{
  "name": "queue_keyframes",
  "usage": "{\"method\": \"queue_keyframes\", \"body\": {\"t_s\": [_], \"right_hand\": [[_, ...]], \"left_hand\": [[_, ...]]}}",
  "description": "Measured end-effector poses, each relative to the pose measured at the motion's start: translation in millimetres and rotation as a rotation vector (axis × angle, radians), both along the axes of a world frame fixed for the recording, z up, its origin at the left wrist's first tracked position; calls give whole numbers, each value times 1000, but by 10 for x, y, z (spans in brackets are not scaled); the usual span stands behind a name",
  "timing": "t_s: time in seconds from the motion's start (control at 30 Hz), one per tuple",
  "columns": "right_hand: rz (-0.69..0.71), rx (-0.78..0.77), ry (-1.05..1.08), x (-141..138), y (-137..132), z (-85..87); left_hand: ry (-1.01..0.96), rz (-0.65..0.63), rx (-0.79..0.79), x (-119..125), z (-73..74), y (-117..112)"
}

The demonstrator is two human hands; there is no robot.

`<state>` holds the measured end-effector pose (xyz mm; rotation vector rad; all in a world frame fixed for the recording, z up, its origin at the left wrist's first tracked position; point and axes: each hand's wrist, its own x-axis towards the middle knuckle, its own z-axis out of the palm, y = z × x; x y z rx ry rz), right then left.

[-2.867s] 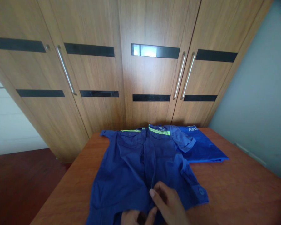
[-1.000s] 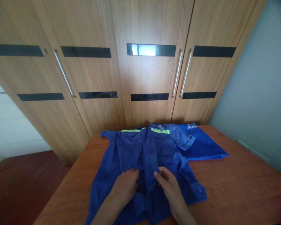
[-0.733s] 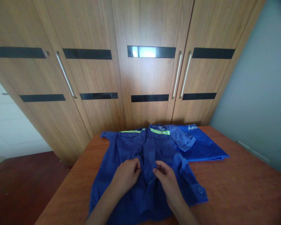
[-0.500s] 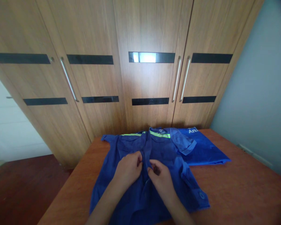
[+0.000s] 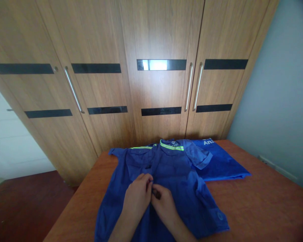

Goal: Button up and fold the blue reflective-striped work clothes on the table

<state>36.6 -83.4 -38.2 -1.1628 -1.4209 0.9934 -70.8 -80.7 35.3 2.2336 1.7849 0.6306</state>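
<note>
A dark blue work shirt (image 5: 176, 174) lies front up, its collar end away from me, with yellow-green reflective strips across the chest and short sleeves. My left hand (image 5: 138, 193) pinches the front placket at mid-shirt. Right beside it, my right hand (image 5: 163, 200) is closed on the other front edge, thumb and fingers together. The two hands touch at the fingertips, where the fabric is bunched. Any button between the fingers is hidden. Near the lower right of the shirt a round button-like patch (image 5: 220, 215) shows.
Under the shirt is a reddish-brown wooden table (image 5: 262, 201). A bright blue folded cloth or bag (image 5: 222, 164) with white lettering lies partly beneath the right sleeve. Behind stands a wooden wardrobe (image 5: 161, 89) with metal handles. A pale wall (image 5: 280, 107) rises at the right.
My hands have come together and slid slightly down the placket, drawing the two front edges to one point. Before, they were a little apart. The camera view has tilted slightly.
</note>
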Motion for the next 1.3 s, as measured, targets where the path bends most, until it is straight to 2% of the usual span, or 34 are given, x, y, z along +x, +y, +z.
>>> {"method": "queue_keyframes", "body": {"t_s": [0.17,0.33,0.47,0.6,0.73,0.83,1.03,1.2,1.3], "right_hand": [[-118,-74,125,142,-6,25],[-110,-93,158,203,-26,41],[-122,-86,133,217,-43,45],[-97,-82,108,217,-76,77],[-27,-66,54,209,-112,130],[-28,-66,23,207,-122,146],[-1,-65,37,198,-134,104],[84,-98,119,156,-171,77],[136,-133,227,160,-166,79]], "left_hand": [[-140,-2,45,-37,-200,-53],[-306,-47,100,-48,-348,-51],[-382,-77,82,-78,-421,-94],[-398,-83,83,-93,-446,-131],[-388,-37,107,-97,-440,-134],[-361,-13,113,-101,-436,-133],[-317,-83,135,-110,-465,-136],[-330,-83,153,-117,-472,-141],[-373,-32,156,-112,-470,-135]]}}
